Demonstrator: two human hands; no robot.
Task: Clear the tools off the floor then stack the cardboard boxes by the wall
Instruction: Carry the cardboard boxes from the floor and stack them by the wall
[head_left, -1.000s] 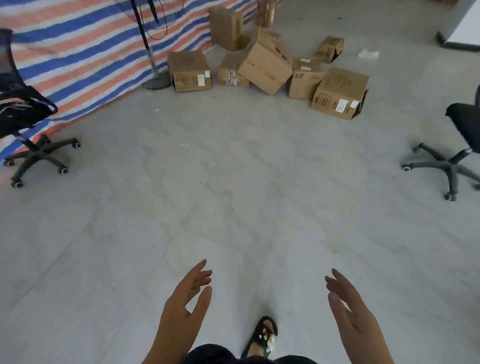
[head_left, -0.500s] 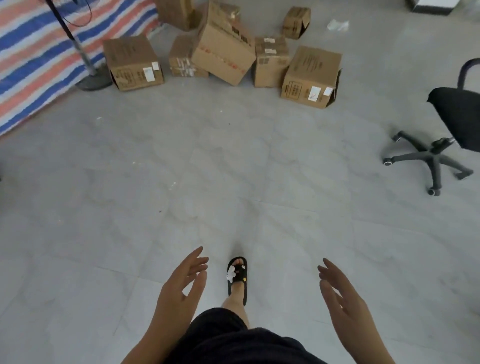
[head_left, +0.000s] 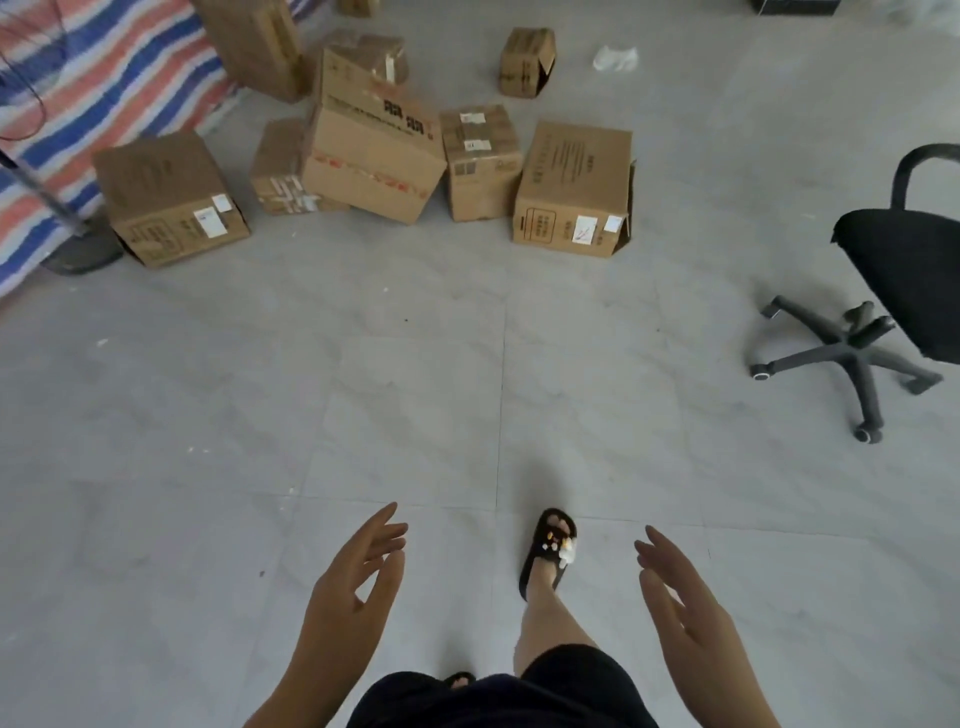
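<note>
Hands came nearest the camera, both held out over the grey floor (head_left: 415, 415) with nothing in them; the left hand (head_left: 353, 582) had its fingers spread and loosely straight, and the right hand (head_left: 680, 597) was likewise spread, palm turned inward; a sandalled foot (head_left: 550, 545) was planted between them. No tools showed anywhere on the visible floor, so the step in hand looked like the walk to the boxes; it would go best by heading for one box at the edge of the heap, bending close and taking it with a palm on each side. Well apart from both hands, far ahead, the cardboard boxes (head_left: 374, 156) lay scattered, some tilted against each other, beside the striped tarpaulin (head_left: 104, 93); one large box (head_left: 576, 192) sat nearest on the right; an office chair (head_left: 883, 291) stood off to the right.
</note>
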